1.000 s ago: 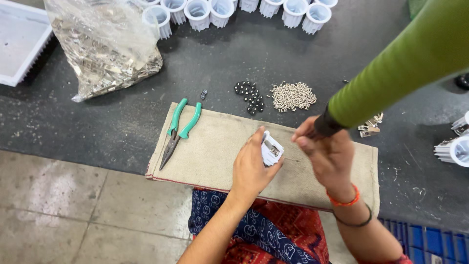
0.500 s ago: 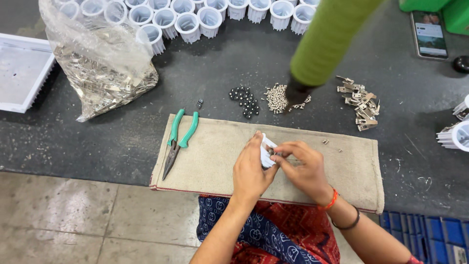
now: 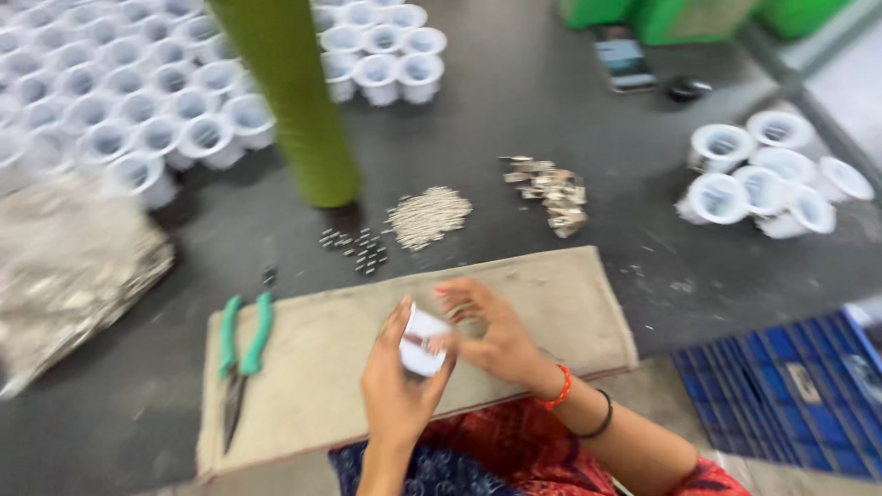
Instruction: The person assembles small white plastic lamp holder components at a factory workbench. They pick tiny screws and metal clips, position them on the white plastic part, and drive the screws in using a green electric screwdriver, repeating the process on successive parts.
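My left hand [image 3: 397,386] grips a small white plastic cup-shaped part [image 3: 421,340] over a beige cloth mat [image 3: 312,367]. My right hand [image 3: 487,335] is at the part's open side, its fingertips touching it and pinching something small that I cannot make out. Just beyond the mat lie a pile of thin silver pins [image 3: 428,214], a few dark pins [image 3: 356,246] and a heap of small metal clips [image 3: 549,188]. Green-handled pliers [image 3: 241,354] rest on the mat's left end.
A green-sleeved arm of another person [image 3: 289,96] reaches down over the dark table. Many white cups [image 3: 138,101] stand at the back left, more white cups [image 3: 767,174] at right. A plastic bag of metal parts [image 3: 64,266] lies left. A blue crate [image 3: 790,386] is at the lower right.
The view has swung right and is blurred. The green-sleeved arm has shifted left, away from my hands. My hands still work on the white part over the mat.
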A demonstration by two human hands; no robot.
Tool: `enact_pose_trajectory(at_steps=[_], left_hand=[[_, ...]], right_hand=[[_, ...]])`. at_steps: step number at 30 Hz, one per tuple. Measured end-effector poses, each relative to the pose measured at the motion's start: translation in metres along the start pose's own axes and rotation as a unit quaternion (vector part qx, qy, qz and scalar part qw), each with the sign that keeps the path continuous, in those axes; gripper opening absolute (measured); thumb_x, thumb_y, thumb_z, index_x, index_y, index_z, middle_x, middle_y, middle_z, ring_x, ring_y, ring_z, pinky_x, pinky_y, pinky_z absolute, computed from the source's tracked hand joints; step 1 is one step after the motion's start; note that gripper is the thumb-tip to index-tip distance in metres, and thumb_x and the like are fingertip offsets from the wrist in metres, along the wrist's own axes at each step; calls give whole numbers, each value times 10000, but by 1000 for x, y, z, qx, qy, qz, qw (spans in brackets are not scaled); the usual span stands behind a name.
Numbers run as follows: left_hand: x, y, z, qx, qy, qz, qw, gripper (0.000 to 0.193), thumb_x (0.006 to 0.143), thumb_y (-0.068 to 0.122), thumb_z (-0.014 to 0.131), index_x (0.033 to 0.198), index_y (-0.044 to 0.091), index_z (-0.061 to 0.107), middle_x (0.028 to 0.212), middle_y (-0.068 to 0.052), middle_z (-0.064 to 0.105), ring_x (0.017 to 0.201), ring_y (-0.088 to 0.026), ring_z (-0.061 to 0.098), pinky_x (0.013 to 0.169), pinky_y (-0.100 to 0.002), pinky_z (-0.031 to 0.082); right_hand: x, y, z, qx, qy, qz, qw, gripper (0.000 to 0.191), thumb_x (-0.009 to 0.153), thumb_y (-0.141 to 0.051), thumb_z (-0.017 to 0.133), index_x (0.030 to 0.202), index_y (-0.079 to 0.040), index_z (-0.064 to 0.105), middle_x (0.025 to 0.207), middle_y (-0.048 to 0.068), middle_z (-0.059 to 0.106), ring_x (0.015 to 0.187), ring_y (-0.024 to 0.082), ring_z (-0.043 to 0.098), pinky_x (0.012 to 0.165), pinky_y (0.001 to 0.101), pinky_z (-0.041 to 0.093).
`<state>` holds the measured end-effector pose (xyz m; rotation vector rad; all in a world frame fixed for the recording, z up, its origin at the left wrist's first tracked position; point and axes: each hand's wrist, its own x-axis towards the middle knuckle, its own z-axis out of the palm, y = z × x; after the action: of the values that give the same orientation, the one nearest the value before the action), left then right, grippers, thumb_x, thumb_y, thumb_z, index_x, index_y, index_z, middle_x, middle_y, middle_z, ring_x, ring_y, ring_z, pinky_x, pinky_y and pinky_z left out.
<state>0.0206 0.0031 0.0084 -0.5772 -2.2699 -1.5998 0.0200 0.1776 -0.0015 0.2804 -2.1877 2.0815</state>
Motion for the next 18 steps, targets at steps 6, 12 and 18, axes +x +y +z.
enact_pose_trajectory(at_steps=[6, 12, 18], left_hand=[[-11, 22, 8, 44, -115, 162, 979, 811, 563, 163, 897, 1294, 89, 555, 1412, -209, 569, 1296, -432, 558, 1068, -488, 473], [-7, -2, 9, 49, -85, 49, 994, 735, 670, 217, 890, 1301, 21, 567, 1366, -184, 611, 1269, -373, 593, 1059, -463, 463], [-15, -15, 11, 105, -90, 18, 990, 484, 768, 222, 830, 1181, 41, 654, 1270, -135, 683, 1196, -348, 633, 1011, -421, 486]], right_hand=[[-48, -23, -30, 28, -70, 44, 996, 838, 754, -90, 891, 1470, -72, 457, 1340, 73, 606, 1236, 152, 580, 1045, 343, 491], [-81, -11, -128, -129, 358, 68, 922, 476, 736, -122, 876, 1103, -110, 572, 1105, 58, 708, 949, 110, 712, 772, 288, 616], [-125, 12, -256, -519, 530, 29, 670, 526, 853, -348, 1024, 978, -46, 612, 1054, 149, 637, 986, 324, 621, 868, 435, 494]])
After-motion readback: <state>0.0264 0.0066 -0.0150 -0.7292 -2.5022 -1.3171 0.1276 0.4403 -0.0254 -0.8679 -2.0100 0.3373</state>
